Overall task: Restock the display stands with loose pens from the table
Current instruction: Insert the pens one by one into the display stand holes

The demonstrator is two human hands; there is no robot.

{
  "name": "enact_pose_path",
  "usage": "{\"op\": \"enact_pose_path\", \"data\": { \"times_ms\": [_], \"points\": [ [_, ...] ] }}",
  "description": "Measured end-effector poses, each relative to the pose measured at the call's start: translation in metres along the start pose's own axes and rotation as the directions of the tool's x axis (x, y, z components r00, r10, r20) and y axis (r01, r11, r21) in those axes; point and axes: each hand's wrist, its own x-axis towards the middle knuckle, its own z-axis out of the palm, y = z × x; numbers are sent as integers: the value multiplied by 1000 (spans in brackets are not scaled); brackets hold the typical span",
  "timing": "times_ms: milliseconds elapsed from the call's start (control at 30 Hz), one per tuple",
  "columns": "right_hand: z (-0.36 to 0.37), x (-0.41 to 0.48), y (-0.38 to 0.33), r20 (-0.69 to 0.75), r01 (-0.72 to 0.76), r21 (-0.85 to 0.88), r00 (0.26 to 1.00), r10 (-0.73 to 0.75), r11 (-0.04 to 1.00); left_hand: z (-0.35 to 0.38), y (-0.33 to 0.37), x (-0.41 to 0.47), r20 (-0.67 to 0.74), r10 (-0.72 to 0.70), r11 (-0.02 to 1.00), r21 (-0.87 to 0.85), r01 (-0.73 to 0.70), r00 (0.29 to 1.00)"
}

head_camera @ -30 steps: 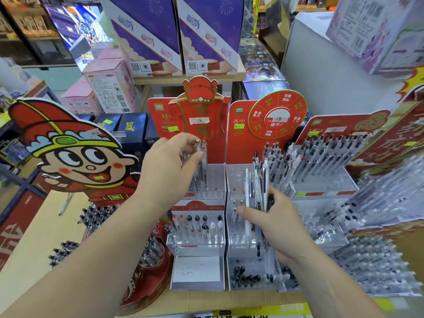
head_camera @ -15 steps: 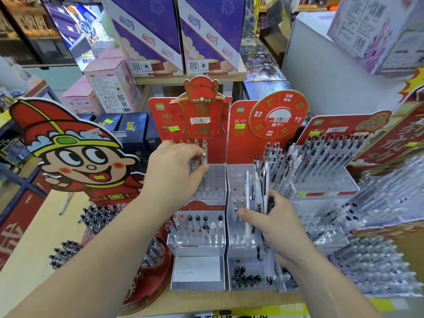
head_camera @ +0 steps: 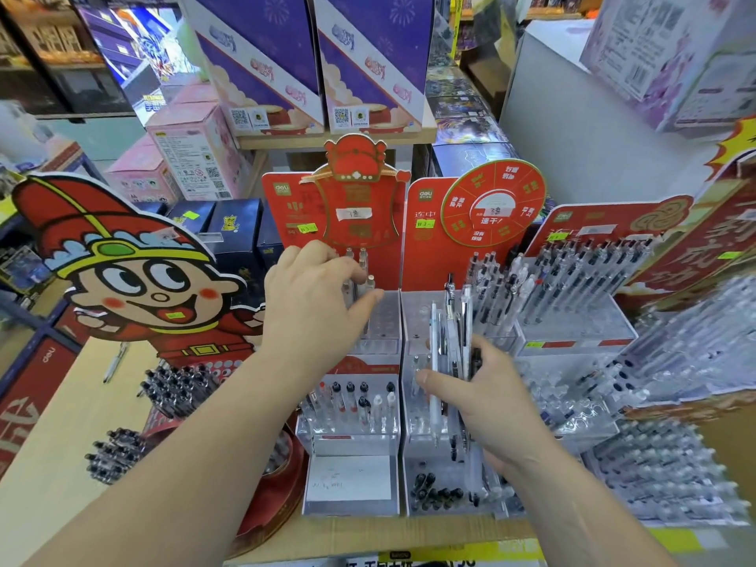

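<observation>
"deli" on left stand card (head_camera: 286,223), also on middle stand card (head_camera: 425,247); "速干!" — wheel sign (head_camera: 495,216)

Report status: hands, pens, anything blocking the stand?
Left hand pinches pens at the top tier of the left stand. Right hand grips a bundle of pens. Nothing seen blocking.

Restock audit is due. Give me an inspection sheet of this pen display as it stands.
Surface: pale wooden table, largely covered by displays.
Job's things: left stand sparsely filled; middle stand partly filled; right stand packed.
Clutter: cartoon cutout; loose pen lying below it.
Hands: left hand pinches a pen at the left stand's upper tier; right hand grips a pen bundle.
Cables: nothing seen.
Surroundings: purple boxes on a shelf behind.
</observation>
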Motion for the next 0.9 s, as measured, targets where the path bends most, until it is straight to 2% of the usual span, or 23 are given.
{"op": "enact_pose_path", "data": {
  "times_ms": [267,533,667,900],
  "points": [
    [3,2,4,-26,-18,-12,1000,17,1000,4,7,6,-55,-82,997,-7,82,995],
    [0,-1,3,14,9,11,1000,-10,1000,8,6,10,-72,-45,998,-53,41,996],
    [1,-2,3,-4,4,9,1000,-4,1000,6,1,3,-98,-66,998,1,66,993],
    [4,-3,-2,19,-17,41,1000,17,999,7,2,3,-100,-13,995,99,23,995]
  ]
}}
